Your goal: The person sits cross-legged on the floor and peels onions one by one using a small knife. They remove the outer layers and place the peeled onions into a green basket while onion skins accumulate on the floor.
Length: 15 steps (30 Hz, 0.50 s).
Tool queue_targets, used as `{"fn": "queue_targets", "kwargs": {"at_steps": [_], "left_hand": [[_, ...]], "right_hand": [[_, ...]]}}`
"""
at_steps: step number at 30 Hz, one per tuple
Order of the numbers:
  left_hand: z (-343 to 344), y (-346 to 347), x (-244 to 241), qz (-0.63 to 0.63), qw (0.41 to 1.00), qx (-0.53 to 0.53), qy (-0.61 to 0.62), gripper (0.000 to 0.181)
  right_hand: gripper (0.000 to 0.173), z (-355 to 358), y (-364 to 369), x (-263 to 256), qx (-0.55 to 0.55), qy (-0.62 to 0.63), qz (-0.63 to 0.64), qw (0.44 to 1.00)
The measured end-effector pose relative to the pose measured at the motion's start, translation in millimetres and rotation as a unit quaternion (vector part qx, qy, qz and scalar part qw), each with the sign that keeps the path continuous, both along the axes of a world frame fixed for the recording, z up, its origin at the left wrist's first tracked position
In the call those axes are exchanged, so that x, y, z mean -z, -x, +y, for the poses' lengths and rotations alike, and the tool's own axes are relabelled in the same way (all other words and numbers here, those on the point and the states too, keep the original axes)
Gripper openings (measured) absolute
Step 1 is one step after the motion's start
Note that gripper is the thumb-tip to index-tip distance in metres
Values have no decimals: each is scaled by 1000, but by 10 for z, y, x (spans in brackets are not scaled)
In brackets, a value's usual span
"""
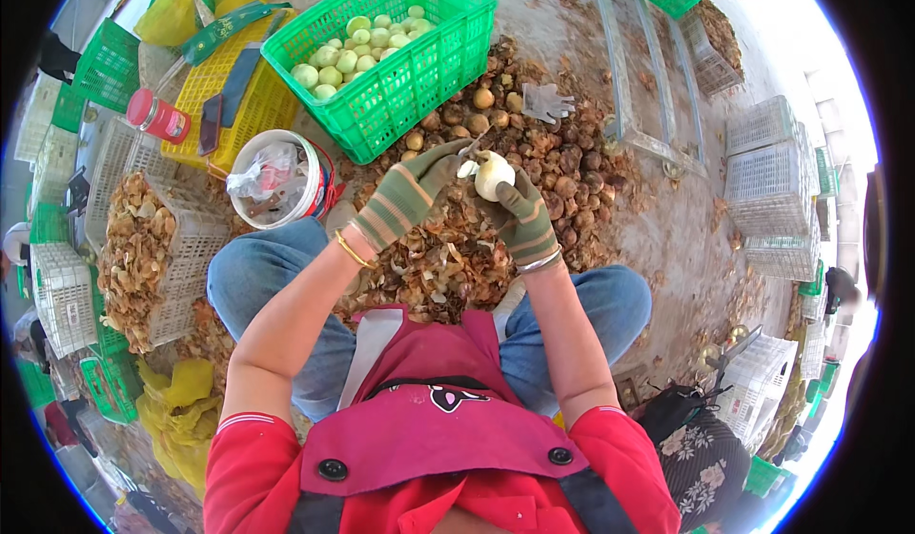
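Both of my hands wear green and tan striped knit gloves. My left hand (pixel 422 187) is closed around a small knife (pixel 475 142), its blade pointing up and to the right beside an onion. A pale, largely peeled onion (pixel 495 177) is held in my right hand (pixel 523 219); a white flap of its skin hangs near the blade. Under and beyond my hands lie loose onion skins (pixel 443 269) and a heap of unpeeled brown onions (pixel 572 177). Peeled onions (pixel 357 48) fill part of a green plastic crate (pixel 407 94) ahead on the left.
A white bucket (pixel 246 212) with plastic bags stands left, by a yellow crate (pixel 271 109) bearing a phone (pixel 210 125) and a red jar (pixel 159 116). A crate of skins (pixel 182 269) is at far left. A clear glove (pixel 547 103) lies on the heap; a metal frame (pixel 661 141) is at right.
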<state>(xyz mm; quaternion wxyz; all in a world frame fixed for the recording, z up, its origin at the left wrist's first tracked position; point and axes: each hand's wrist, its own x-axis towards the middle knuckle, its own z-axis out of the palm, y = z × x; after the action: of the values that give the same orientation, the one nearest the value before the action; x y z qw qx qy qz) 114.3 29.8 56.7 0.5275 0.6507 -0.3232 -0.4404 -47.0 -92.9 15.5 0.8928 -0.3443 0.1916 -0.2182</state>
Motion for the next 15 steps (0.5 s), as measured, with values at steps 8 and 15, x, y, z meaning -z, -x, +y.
{"fn": "queue_targets", "kwargs": {"at_steps": [8, 15], "left_hand": [[86, 201, 12, -383, 922, 48, 34, 43], [48, 125, 119, -212, 972, 35, 91, 43]], "right_hand": [[57, -45, 20, 172, 48, 1, 40, 998], [53, -22, -14, 71, 44, 3, 57, 997]]}}
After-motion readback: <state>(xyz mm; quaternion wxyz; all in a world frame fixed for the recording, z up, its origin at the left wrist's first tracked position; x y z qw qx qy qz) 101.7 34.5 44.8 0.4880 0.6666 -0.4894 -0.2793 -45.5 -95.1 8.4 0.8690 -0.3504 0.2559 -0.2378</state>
